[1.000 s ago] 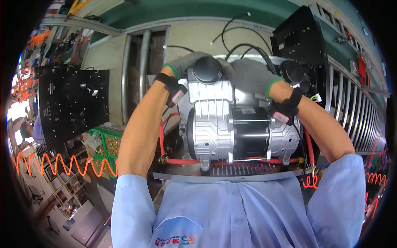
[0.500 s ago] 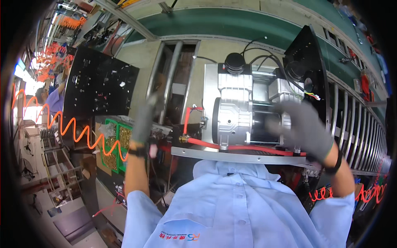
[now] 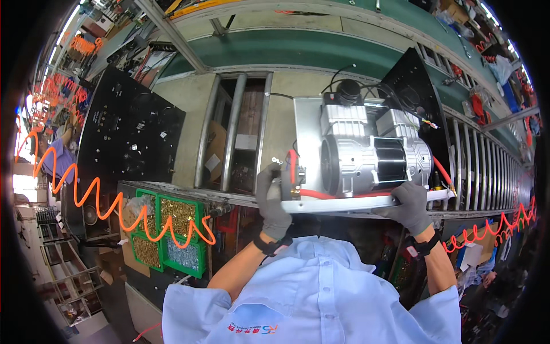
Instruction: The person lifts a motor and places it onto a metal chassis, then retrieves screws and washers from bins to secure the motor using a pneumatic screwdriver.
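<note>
A silver two-cylinder air compressor pump [image 3: 352, 163] with a black middle band sits on a sheet-metal base plate [image 3: 338, 204]. My left hand [image 3: 272, 203], in a grey glove, grips the plate's near left corner, beside a small black fitting. Along the near edge, toward the right, my gloved right hand [image 3: 411, 207] has its fingers curled over the rim. A red hose [image 3: 314, 194] runs along the plate just behind that edge, partly hidden by the right hand. At the pump's far right stands a black panel [image 3: 417, 83], with dark cables beside it.
Another black panel [image 3: 132, 129] stands at the left. Green bins [image 3: 162, 229] of small metal fasteners sit nearer me, under an orange coiled air hose [image 3: 117, 206]. Bare metal rollers [image 3: 236, 132] show left of the pump, and a roller conveyor [image 3: 487, 166] extends right.
My left hand has come in from the left and taken hold of the plate's corner. My right hand has moved off the pump onto the near edge. The plate's near edge now slants.
</note>
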A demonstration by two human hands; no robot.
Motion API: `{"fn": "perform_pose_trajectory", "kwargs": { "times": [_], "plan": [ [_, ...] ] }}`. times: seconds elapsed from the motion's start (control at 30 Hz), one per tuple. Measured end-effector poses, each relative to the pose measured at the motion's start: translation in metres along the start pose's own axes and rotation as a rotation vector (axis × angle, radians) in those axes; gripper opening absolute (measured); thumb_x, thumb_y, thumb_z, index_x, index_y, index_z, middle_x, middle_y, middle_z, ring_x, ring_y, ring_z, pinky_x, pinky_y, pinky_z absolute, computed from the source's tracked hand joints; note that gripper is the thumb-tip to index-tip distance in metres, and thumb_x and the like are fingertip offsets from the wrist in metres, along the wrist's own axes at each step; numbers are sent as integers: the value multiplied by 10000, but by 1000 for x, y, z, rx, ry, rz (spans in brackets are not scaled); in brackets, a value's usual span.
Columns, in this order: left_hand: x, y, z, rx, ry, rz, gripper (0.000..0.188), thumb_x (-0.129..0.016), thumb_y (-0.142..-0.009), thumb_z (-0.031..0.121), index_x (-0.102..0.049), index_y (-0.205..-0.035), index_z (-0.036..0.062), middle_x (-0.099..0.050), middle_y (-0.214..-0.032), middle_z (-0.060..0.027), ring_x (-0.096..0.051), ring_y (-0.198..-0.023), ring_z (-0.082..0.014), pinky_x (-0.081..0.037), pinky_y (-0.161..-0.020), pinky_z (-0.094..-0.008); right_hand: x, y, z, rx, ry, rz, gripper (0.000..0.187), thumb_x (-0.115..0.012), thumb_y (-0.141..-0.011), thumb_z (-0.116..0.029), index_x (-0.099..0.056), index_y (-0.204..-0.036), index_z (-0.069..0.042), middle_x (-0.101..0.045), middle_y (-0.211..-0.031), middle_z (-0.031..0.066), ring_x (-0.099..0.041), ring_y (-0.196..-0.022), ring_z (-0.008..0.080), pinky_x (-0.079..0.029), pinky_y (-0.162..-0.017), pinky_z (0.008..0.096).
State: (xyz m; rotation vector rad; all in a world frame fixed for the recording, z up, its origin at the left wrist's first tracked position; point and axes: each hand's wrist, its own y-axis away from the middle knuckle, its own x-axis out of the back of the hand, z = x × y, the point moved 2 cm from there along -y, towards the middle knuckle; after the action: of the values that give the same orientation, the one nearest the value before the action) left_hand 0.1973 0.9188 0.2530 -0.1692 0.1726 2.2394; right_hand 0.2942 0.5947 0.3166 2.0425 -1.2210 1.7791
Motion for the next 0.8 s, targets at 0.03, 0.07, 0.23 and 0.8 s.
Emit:
{"fn": "perform_pose_trajectory", "kwargs": {
  "times": [0.03,0.07,0.23,0.8],
  "plan": [
    [-3,-10,2,-154,-172,-13,389,-446,-918,162,-610,-1215,-28,-627,-1118,-113,-623,-979,-192,-514,-877,-351,-2,-2,1,2,27,-12,532,-944,-559,-501,-600,-671,-110,-524,-593,38,-569,-538,251,-442,-503,387],
    [-8,-15,1,-123,-119,-19,364,-433,-941,155,-609,-1201,-29,-624,-1114,-108,-632,-978,-190,-521,-873,-354,-3,-3,3,0,49,-24,523,-947,-563,-489,-606,-674,-108,-532,-593,40,-573,-540,254,-443,-504,387],
    [-26,-70,-12,-224,-139,-214,353,-470,-1022,172,-609,-1293,-6,-641,-1215,-123,-612,-1182,-234,-470,-1022,-352,-10,-9,19,-79,168,16,452,-937,-589,-367,-601,-683,-80,-571,-626,90,-588,-568,299,-445,-525,420],
    [24,-137,-262,-396,-1185,-967,384,-699,-825,70,-658,-1201,135,-555,-1208,-178,-576,-1148,-365,-553,-929,-479,-13,20,63,-157,241,-7,495,-822,-695,-450,-512,-724,-65,-491,-661,121,-536,-603,339,-404,-548,459]
  ]
}}
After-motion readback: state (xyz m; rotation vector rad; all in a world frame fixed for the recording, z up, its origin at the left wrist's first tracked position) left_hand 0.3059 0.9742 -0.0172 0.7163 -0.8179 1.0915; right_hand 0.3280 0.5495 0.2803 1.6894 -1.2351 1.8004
